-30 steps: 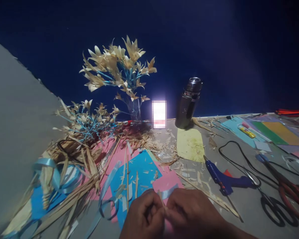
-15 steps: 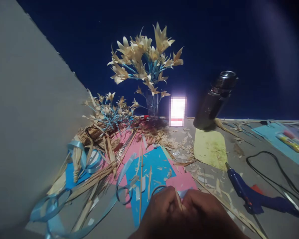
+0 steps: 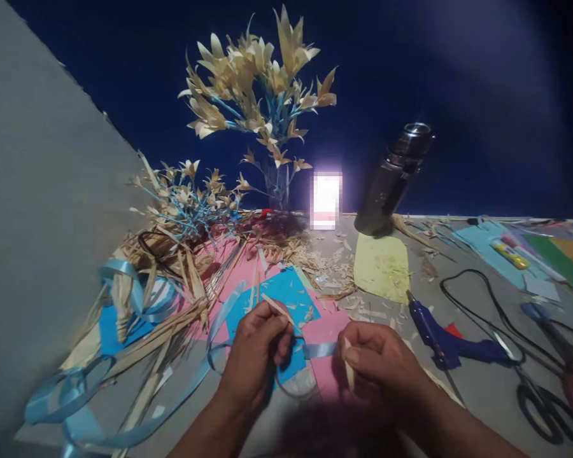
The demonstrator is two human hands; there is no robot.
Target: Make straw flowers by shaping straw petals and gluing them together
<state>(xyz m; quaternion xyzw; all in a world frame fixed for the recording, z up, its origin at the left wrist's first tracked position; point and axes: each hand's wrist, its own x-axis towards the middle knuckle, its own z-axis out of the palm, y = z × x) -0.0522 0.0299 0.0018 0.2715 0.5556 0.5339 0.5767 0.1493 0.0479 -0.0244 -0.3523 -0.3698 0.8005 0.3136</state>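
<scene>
Above the blue paper (image 3: 296, 296), my left hand (image 3: 256, 346) pinches a narrow strip of dried husk (image 3: 277, 308) that sticks up past the fingertips. My right hand (image 3: 382, 359), over the pink paper (image 3: 327, 324), grips a smaller pale husk piece (image 3: 349, 367) between thumb and bent fingers. Light blue ribbon (image 3: 321, 350) stretches across the gap between both hands; whether either one touches it I cannot tell. Behind them, husk flowers (image 3: 262, 76) on blue stems stand in a clear vase (image 3: 277, 187), and a smaller flower bunch (image 3: 191, 200) lies to the left.
A dark glue gun (image 3: 446, 337) and black-handled scissors (image 3: 547, 407) lie on the right. A dark flask (image 3: 386, 184) stands at the back beside yellow paper (image 3: 382, 267). Dried husks (image 3: 172, 331) and looped ribbon (image 3: 90, 388) cover the left; scraps litter the middle. A grey wall (image 3: 42, 210) borders the left.
The hands were pressed together around a husk strip; they are now apart, each with a piece. My view has turned slightly right, bringing the scissors into sight.
</scene>
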